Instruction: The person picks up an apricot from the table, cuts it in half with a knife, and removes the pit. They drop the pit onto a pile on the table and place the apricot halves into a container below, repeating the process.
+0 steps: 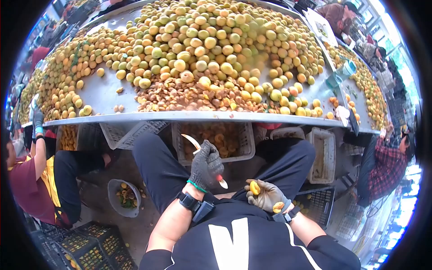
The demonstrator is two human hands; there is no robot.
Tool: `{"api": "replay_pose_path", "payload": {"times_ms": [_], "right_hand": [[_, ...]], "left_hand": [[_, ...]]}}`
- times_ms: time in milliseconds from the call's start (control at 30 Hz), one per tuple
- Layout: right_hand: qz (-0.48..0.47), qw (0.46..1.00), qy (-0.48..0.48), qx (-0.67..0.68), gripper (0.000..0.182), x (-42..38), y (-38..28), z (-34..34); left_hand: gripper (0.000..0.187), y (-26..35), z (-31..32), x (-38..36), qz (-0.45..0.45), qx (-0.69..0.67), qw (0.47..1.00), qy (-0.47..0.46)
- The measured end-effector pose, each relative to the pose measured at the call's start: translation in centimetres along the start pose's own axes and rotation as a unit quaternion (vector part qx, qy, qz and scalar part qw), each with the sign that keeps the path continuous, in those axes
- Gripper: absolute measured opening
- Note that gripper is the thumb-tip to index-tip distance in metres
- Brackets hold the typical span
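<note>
My left hand [205, 165], in a dark grey knitted glove with a green cuff, is closed around a tool with a pale curved blade [191, 141]. A red part with a whitish tip [222, 181] sticks out below the fist. My right hand [266, 197], in a greyish-brown stained glove, lies to the right of it, over my lap. Its fingers hold a yellow-orange fruit piece [255, 187]. Another orange piece [278, 207] rests at the heel of that hand, near the wrist. The two hands are apart.
A metal table [108, 93] bears heaped round fruit [180, 45] and a brown pile of pits or pieces [189, 95]. Under its edge is a crate [248, 141] of fruit pieces. A bucket [118, 208] and black crates [101, 245] stand left. People sit on both sides.
</note>
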State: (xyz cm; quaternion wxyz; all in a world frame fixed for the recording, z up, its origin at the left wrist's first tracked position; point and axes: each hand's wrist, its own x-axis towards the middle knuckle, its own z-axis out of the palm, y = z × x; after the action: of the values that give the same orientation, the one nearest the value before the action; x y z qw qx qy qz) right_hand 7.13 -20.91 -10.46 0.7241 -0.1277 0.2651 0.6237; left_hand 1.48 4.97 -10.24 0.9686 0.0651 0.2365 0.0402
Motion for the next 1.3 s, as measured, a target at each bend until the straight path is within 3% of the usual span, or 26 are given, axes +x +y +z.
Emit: {"api": "replay_pose_path", "payload": {"times_ms": [133, 233, 300, 500, 633, 833, 967, 1000, 1033, 1100, 1167, 1300], "right_hand": [[0.075, 0.993, -0.053, 0.069, 0.037, 3.6, -0.9, 0.8], [0.090, 0.993, -0.072, -0.031, 0.039, 6.7, -0.3, 0.8], [0.151, 0.987, -0.020, -0.040, 0.040, 7.7, 0.4, 0.3], [0.087, 0.996, 0.019, -0.003, 0.036, 6.9, -1.5, 1.5], [0.130, 0.991, -0.016, -0.003, 0.034, 6.0, -2.4, 1.5], [0.070, 0.990, 0.124, 0.001, 0.031, 2.7, -3.2, 3.6], [0.033, 0.998, 0.044, 0.044, 0.036, 3.2, -3.6, 3.9], [0.124, 0.987, 0.088, 0.061, 0.037, 3.0, -2.7, 1.5], [0.112, 0.990, 0.090, -0.004, 0.039, 3.4, -2.9, 1.7], [0.088, 0.994, 0.032, 0.063, 0.040, 3.3, -3.7, 2.6], [0.065, 0.994, 0.076, 0.042, 0.038, 3.9, -4.2, 3.6], [0.073, 0.996, -0.053, 0.026, 0.038, 6.7, -5.4, 6.4]], "left_hand": [[0.031, 0.8, -1.1, 0.0, -0.005, -0.005, 1.000, 0.016], [0.030, 1.0, -1.5, -0.2, -0.002, 0.027, 0.998, 0.057], [0.029, 1.1, -1.7, -0.2, 0.002, 0.052, 0.994, 0.093], [0.031, 1.7, -2.8, 1.6, 0.025, 0.001, 0.993, 0.112], [0.028, 1.1, -2.8, 2.9, -0.008, 0.057, 0.988, 0.140], [0.027, 0.4, -3.1, 3.6, -0.060, 0.077, 0.979, 0.178], [0.028, -0.1, -3.0, 4.0, -0.094, 0.078, 0.980, 0.158], [0.028, -0.6, -2.5, 3.8, -0.112, 0.114, 0.973, 0.168], [0.028, -0.6, -2.7, 3.8, -0.110, 0.112, 0.973, 0.171], [0.027, -0.6, -3.2, 3.8, -0.121, 0.090, 0.972, 0.180], [0.026, -0.5, -2.7, 3.7, -0.103, 0.093, 0.975, 0.175], [0.026, -1.6, -2.6, 3.1, -0.127, 0.153, 0.967, 0.160]]}}
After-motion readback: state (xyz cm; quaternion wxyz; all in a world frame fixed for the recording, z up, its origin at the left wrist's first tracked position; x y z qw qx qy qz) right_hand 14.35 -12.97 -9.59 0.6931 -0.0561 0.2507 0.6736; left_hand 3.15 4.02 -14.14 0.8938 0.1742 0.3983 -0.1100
